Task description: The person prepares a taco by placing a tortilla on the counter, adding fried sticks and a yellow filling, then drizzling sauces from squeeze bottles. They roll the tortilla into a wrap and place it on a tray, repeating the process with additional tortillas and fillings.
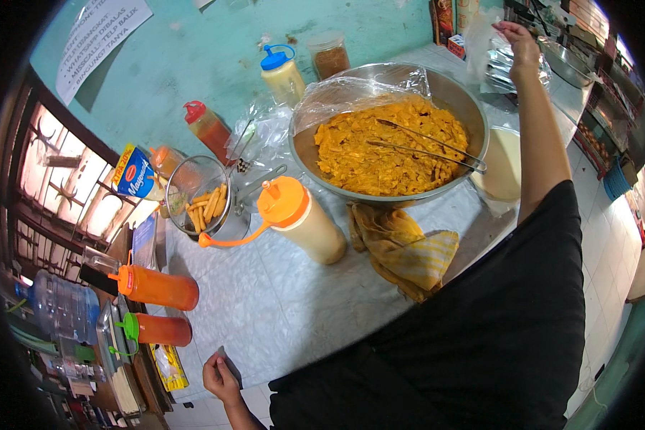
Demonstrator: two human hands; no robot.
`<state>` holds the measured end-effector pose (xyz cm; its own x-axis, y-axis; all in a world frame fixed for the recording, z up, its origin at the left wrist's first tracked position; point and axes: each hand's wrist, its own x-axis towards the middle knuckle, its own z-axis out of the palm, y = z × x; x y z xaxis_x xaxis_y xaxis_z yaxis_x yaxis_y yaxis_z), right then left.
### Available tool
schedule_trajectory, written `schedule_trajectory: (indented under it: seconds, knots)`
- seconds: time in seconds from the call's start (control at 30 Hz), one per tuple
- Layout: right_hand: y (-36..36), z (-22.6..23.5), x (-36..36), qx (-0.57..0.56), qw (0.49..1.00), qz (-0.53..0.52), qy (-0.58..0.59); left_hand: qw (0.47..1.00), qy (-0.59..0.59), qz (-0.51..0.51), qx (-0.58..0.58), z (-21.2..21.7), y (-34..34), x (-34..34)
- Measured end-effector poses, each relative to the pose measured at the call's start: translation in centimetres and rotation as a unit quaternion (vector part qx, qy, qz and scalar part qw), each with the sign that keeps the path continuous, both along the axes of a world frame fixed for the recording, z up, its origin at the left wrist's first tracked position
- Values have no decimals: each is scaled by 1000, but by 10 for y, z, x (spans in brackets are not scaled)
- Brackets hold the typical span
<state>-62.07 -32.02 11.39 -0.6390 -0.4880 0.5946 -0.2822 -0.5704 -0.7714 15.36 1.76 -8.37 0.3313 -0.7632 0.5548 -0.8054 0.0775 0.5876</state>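
Observation:
My right hand reaches to the far right of the table, its fingers pinched at a clear plastic bag. Close by lie silvery packets. Near the table's front edge is my left hand, low and with curled fingers; nothing shows in it. Between the hands stands a large metal basin of orange-yellow coated food. Metal tongs rest on that food, and clear plastic film covers the basin's far left part.
A squeeze bottle with an orange cap and a yellow cloth are before the basin. Fries sit in a wire strainer. Two sauce bottles line the left edge. A tub of pale liquid stands right.

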Motion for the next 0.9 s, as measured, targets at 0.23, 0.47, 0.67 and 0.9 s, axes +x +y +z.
schedule_trajectory:
  seconds: [0.23, 0.47, 0.67, 0.9]
  knots:
    - [2, -118, -20, 406, 913, 36, 33, 1000, -18, -9, -6, -2, -6, -2]
    - [46, -89, 18, 593, 744, 78, 300, 1000, -2, 11, 22, 5, 3, -5]
    - [105, -81, -7, 501, 849, 1, 168, 1000, 7, -9, 23, 0, 3, 0]
    - [142, -173, -108, 463, 882, 43, 83, 999, -14, -32, -15, -6, -11, 3]
